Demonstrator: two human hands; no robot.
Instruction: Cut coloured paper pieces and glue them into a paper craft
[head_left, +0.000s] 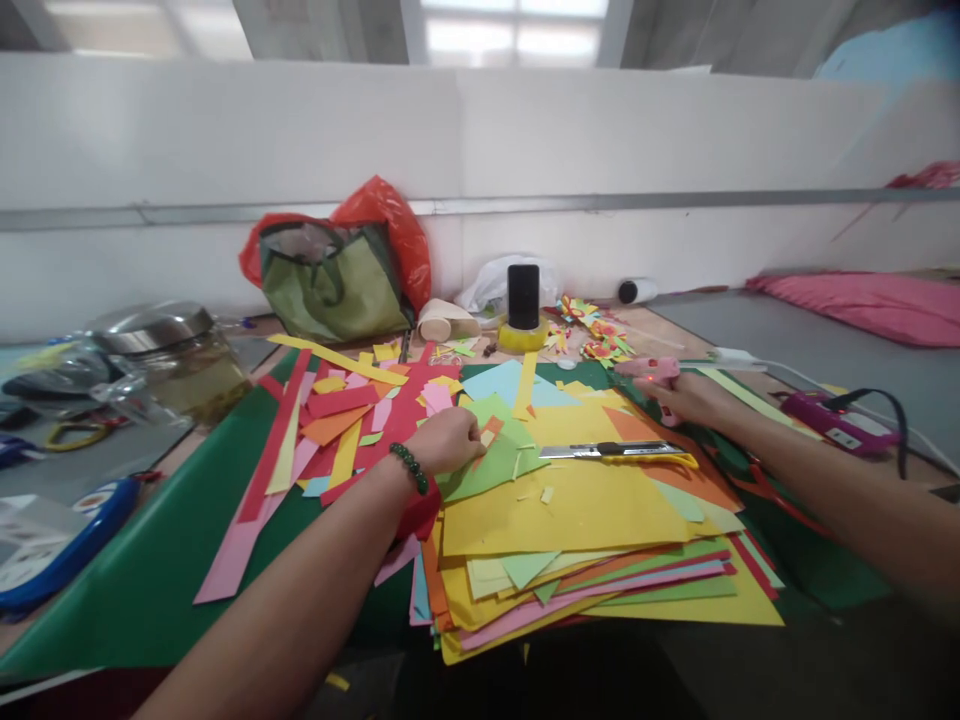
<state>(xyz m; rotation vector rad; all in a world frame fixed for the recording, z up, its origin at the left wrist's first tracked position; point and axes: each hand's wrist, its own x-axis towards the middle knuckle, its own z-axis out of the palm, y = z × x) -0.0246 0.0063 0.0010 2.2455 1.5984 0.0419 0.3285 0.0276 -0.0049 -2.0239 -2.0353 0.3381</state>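
Note:
My left hand (448, 440), with a dark green bead bracelet at the wrist, is closed over the green paper (499, 465). Its fingertips pinch a small orange paper piece (491, 430). To the right, my right hand (686, 398) is wrapped round a pink hot glue gun (658, 372) with a small red light. Between the hands, a yellow utility knife (622, 453) with its blade out lies on a stack of coloured paper (570, 520). Several paper scraps and strips (345, 400) are heaped to the left of my left hand.
Behind stand a green bag (330, 290), a phone (523, 297) on a yellow tape roll (523, 338), and paper flowers (600, 335). A glass jar (172, 365) and blue tool (75, 545) lie left. Red-handled scissors (780, 495) and a purple power strip (844, 422) are right.

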